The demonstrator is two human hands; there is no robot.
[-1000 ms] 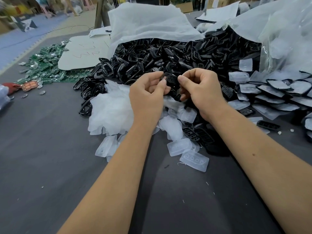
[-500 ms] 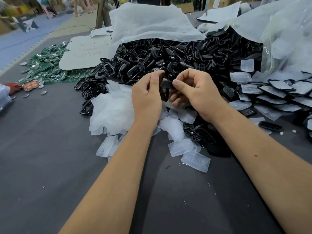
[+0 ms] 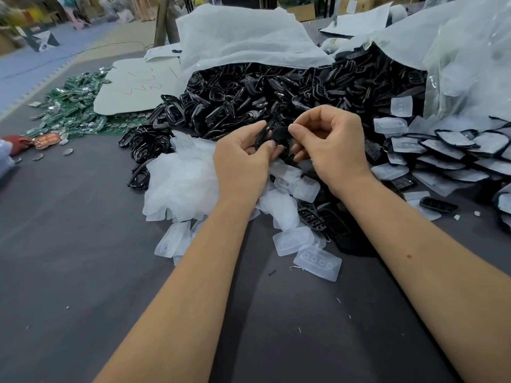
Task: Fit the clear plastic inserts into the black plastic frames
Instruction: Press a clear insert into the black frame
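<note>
Both my hands meet above the middle of the table and hold one black plastic frame (image 3: 277, 135) between them. My left hand (image 3: 243, 161) grips its left side with thumb and curled fingers. My right hand (image 3: 331, 145) pinches its right edge with the thumb on top. Whether a clear insert sits inside the held frame, I cannot tell. A big heap of loose black frames (image 3: 276, 92) spills from a white bag behind my hands. Clear plastic inserts (image 3: 318, 262) lie scattered on the table under and in front of my hands.
Finished frames with inserts (image 3: 456, 150) are stacked at the right. A white bag (image 3: 235, 40) and a clear bag (image 3: 470, 64) stand behind the piles. Green circuit boards (image 3: 72, 106) lie at the far left. Dark grey table surface (image 3: 83, 272) stretches toward me.
My hands have turned the black frame between them and drawn slightly apart. The right thumb now lies on top of the frame's right edge.
</note>
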